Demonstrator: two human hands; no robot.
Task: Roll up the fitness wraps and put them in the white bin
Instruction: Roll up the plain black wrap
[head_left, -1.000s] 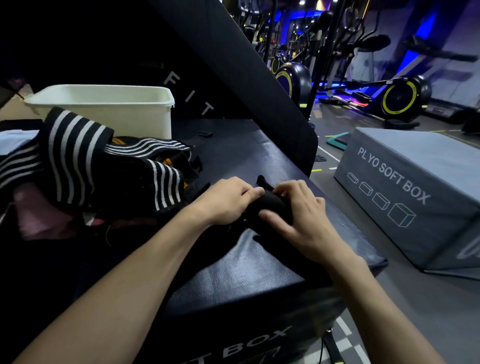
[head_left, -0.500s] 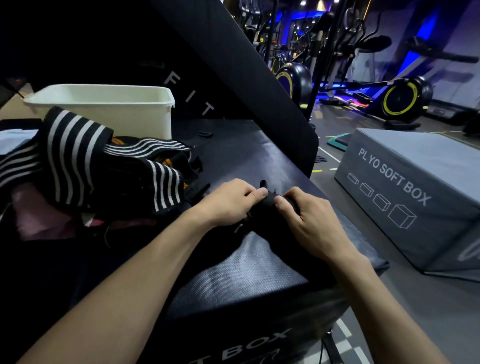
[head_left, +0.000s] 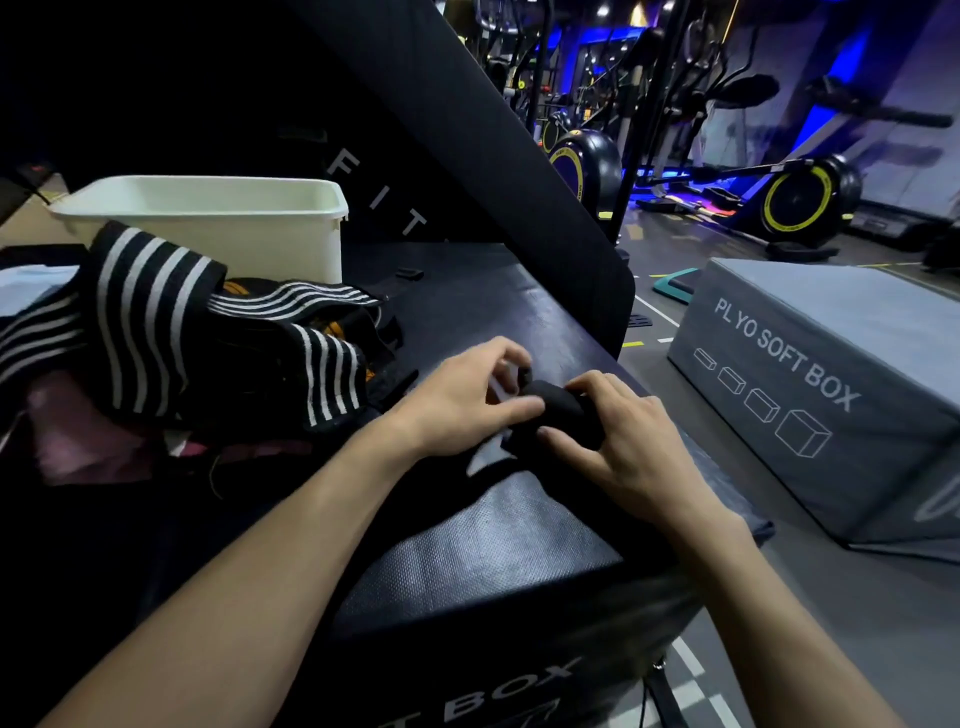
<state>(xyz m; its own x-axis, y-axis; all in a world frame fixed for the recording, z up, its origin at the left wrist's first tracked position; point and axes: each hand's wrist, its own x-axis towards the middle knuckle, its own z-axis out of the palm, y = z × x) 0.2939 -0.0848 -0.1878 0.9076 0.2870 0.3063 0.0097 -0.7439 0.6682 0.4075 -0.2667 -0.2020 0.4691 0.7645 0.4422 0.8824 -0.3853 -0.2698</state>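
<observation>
From the head camera, two bare forearms reached forward over a black padded box (head_left: 519, 545), its top a textured dark surface. Between the hands sat a black wrap (head_left: 558, 410), partly wound into a tight roll, resting on the box top near its right edge. The left hand (head_left: 462, 402) pinched the roll's left end, thumb laid along the near side and fingers curled over the far side. The right hand (head_left: 618, 441) gripped the roll's right end, thumb underneath toward the viewer and fingers arched over the top. A loose tail of the same dark fabric trailed from the roll toward the viewer, though its edges were hard to make out against the black surface.

To the left lay a heap of striped wraps (head_left: 182, 332), black with white stripes, piled loosely. Just behind that heap stood the white bin (head_left: 234, 228), upright and open-topped; what it held could not be seen. On the floor to the right sat a grey box (head_left: 831, 395) printed "PLYO SOFT BOX". Exercise machines (head_left: 795, 202) with yellow-rimmed wheels stood far behind under blue light.
</observation>
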